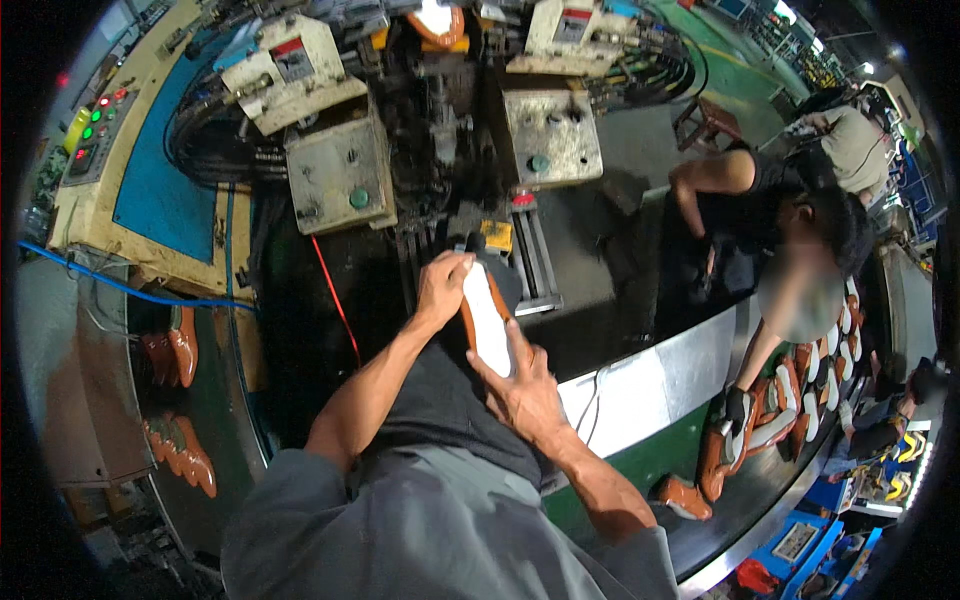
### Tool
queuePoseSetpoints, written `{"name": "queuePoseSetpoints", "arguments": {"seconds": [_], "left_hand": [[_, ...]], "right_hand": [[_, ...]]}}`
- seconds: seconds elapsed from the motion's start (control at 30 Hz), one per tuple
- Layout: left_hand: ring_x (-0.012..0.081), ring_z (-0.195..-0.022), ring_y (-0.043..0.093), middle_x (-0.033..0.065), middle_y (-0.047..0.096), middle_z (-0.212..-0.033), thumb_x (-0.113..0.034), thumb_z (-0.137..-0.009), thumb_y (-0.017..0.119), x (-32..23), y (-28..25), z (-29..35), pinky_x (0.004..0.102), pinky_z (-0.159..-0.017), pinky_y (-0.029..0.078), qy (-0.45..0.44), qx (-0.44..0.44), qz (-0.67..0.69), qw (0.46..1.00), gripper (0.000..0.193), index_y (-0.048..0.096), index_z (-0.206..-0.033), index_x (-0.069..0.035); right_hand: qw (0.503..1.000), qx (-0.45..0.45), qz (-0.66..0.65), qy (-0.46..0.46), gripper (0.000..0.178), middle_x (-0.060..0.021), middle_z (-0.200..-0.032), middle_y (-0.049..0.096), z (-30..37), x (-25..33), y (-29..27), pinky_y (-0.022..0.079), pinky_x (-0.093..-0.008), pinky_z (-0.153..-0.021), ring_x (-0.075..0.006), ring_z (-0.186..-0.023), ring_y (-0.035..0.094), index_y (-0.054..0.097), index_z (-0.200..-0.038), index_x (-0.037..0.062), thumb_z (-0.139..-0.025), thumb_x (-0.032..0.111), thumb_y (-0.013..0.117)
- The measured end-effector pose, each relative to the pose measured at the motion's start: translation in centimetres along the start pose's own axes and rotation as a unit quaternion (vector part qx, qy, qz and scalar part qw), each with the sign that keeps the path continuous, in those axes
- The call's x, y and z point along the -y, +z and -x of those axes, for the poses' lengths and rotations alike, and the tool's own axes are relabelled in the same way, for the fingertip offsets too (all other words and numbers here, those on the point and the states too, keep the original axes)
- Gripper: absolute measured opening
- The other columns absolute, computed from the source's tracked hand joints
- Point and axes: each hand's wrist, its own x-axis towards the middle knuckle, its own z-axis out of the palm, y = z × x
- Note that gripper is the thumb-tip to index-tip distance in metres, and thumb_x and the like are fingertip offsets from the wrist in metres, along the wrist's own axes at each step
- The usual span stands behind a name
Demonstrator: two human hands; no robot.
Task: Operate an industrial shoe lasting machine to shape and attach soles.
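Note:
A brown shoe point(487, 325) with its white underside facing up is held between my two hands, in front of the machine point(440, 130). My left hand point(443, 288) is closed on its far end, the fingertips pinching the edge. My right hand point(518, 392) wraps around the near end, thumb on one side and fingers on the other. Fingers hide parts of both ends. Another brown shoe point(437, 24) with a bright underside sits higher up in the machine.
Control boxes with green buttons point(358, 198) flank the machine. On the right, a conveyor point(690, 535) carries several brown shoes point(785, 400), and a co-worker's arm point(765, 350) reaches over it. More brown shoes point(183, 455) lie at left. A yellow-framed panel point(95, 135) has lit lamps.

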Motion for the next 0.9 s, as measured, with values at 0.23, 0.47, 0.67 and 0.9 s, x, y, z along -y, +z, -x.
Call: {"name": "queuePoseSetpoints", "arguments": {"seconds": [0.23, 0.47, 0.67, 0.9], "left_hand": [[0.0211, -0.117, 0.074, 0.0127, 0.082, -0.123, -0.001, -0.103, 0.067, 1.3, -3.3, -2.9, 0.0361, -0.103, 0.056, -0.015, 0.258, 0.089, 0.962, 0.028, 0.078, -0.129, 0.000], [0.0206, -0.129, 0.070, 0.0119, 0.076, -0.138, -0.009, -0.104, 0.072, 2.0, -5.0, -3.2, 0.0382, -0.114, 0.053, -0.003, 0.148, 0.184, 0.972, 0.035, 0.073, -0.137, 0.001], [0.0281, -0.136, 0.066, 0.0225, 0.067, -0.149, -0.045, -0.108, 0.074, -6.8, -12.1, -21.0, 0.0416, -0.118, 0.049, -0.064, -0.138, 0.188, 0.970, 0.084, 0.040, -0.169, 0.001], [0.0283, -0.127, 0.069, 0.0112, 0.069, -0.137, -0.018, -0.104, 0.076, -9.3, -10.4, -29.5, 0.0523, -0.109, 0.059, -0.208, 0.026, 0.466, 0.860, 0.058, 0.049, -0.154, -0.008]], "right_hand": [[0.998, 0.048, 0.007, -0.031, 0.085, -0.0294, -0.177, 0.023, -0.9, -1.7, -1.3, 0.066, -0.0544, -0.094, -0.0536, -0.127, 0.056, 0.060, -0.157, 0.0479, -0.082, 0.021, 0.086], [0.997, 0.045, -0.053, -0.025, 0.083, -0.0316, -0.176, 0.022, -0.7, -2.5, -1.7, 0.068, -0.0510, -0.088, -0.0523, -0.123, 0.059, 0.060, -0.158, 0.0454, -0.084, 0.019, 0.087], [0.988, -0.087, -0.076, 0.104, 0.075, -0.0344, -0.175, 0.025, -2.2, -3.7, -5.9, 0.054, -0.0559, -0.106, -0.0513, -0.131, 0.056, 0.069, -0.154, 0.0350, -0.084, 0.018, 0.088], [0.984, -0.170, -0.005, 0.049, 0.080, -0.0334, -0.173, 0.032, -12.0, -4.8, -13.6, 0.056, -0.0546, -0.105, -0.0503, -0.128, 0.060, 0.067, -0.155, 0.0349, -0.082, 0.014, 0.088]]}}
